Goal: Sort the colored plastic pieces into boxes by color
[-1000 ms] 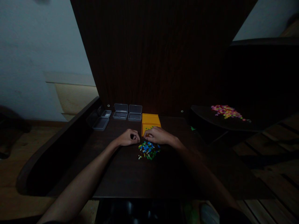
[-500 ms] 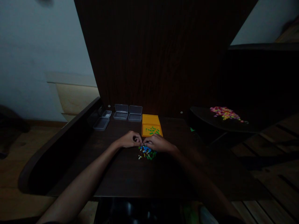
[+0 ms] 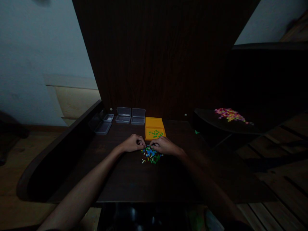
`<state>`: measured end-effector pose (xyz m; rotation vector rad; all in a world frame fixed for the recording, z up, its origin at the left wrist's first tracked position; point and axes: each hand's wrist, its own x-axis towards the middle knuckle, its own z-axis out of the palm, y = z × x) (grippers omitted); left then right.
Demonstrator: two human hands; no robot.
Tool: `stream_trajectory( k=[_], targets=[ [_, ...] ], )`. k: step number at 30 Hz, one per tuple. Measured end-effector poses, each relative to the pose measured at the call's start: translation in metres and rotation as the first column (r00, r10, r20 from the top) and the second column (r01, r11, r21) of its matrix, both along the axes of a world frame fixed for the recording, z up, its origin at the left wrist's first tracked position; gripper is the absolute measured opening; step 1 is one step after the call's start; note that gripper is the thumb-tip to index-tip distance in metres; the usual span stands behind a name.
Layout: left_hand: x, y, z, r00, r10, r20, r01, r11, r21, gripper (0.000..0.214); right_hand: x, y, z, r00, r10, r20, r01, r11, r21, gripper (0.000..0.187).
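Grip first: on the left hand point(image 3: 132, 143) the thumb and forefinger curl round a dark gap, their tips close to each other at the edge of the pile of small pieces point(image 3: 152, 155) — too small and dim for me to tell whether they meet or pinch anything. I take that pile as the centre of my clock, with twelve toward the dark upright panel point(image 3: 149, 57).

From ten o'clock the left hand leans in, knuckles up, its forearm reaching from eight. From two o'clock the right hand point(image 3: 164, 146) bends over the pile, back of the hand uppermost and fingers angled down, its forearm running in from four; I cannot tell if its fingertips are together or apart, or hold a piece. Between the two sets of fingertips I see only a narrow space.

The pile, mostly blue, green and white, lies on the worktop point(image 3: 144, 186). At twelve o'clock, just beyond it, I have the yellow box point(image 3: 153, 122) open, green pieces point(image 3: 157, 133) scattered inside — the right hand covers its near right corner. Clear boxes point(image 3: 138, 120) stand open toward eleven and ten. A pink and yellow heap point(image 3: 231, 115) sits well apart at two.
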<state>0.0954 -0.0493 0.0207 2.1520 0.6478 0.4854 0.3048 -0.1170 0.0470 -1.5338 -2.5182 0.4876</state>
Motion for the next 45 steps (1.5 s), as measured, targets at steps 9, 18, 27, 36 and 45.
stream_trajectory(
  k=[9,18,27,36,45],
  targets=[
    [0.0021,-0.0023,-0.0044,1.0,-0.024,0.008,0.023,0.998,0.063,0.014,0.0002,0.0008,-0.0014,0.999,-0.044,-0.018,0.044,0.999,-0.024,0.024],
    [0.0032,-0.0029,-0.0025,0.998,-0.047,-0.051,0.052,0.993,0.106,0.02,0.0009,0.0042,-0.007,0.994,-0.067,-0.082,0.064,0.997,-0.044,0.017],
    [0.0045,-0.0028,-0.0042,0.999,-0.039,-0.038,0.042,0.996,0.078,0.015,-0.0008,0.0028,-0.0031,0.995,-0.046,-0.089,0.043,0.998,-0.038,0.023],
    [0.0053,-0.0047,-0.0013,0.999,-0.027,-0.038,0.029,0.999,0.037,0.013,-0.0007,0.0028,-0.003,0.995,-0.049,-0.084,0.046,0.998,-0.041,0.024],
    [0.0037,-0.0046,0.0018,0.999,0.013,0.033,-0.017,0.994,0.112,0.01,0.0002,0.0036,-0.0065,0.995,-0.014,-0.103,0.012,1.0,-0.028,0.026]
  ],
)
